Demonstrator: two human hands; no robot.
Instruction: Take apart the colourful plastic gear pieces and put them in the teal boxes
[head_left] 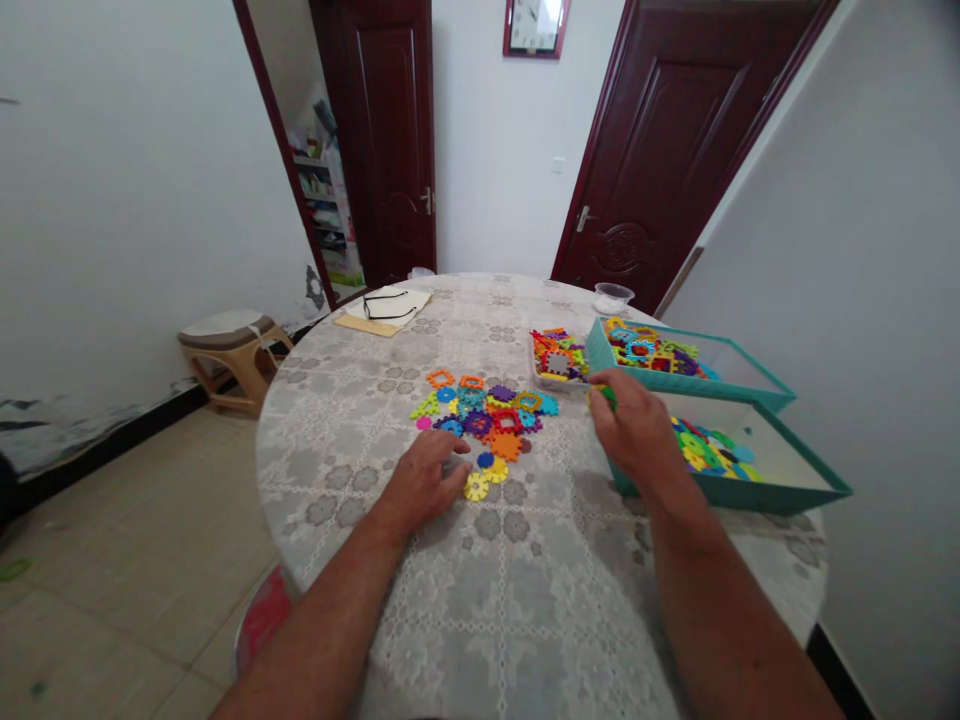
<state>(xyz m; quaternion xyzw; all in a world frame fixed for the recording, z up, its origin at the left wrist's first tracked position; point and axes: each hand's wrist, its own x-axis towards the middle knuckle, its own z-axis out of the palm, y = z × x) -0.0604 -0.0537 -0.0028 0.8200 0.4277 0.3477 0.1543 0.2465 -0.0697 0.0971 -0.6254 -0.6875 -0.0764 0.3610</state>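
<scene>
The right hand is hiding most of a green piece, leaving its outline unreadable, and is also covering part of the near teal box. That box is blocking some of the far teal box, and its front wall is concealing the lower layer of its contents. On the table, piled pieces are overlapping — their small teeth are blurring together. The top edge is cropping the clock, whose face is catching glare; the bottom edge is cutting off both forearms. Shelf goods are appearing too tiny to name — and a red object is disappearing beneath the tabletop.
</scene>
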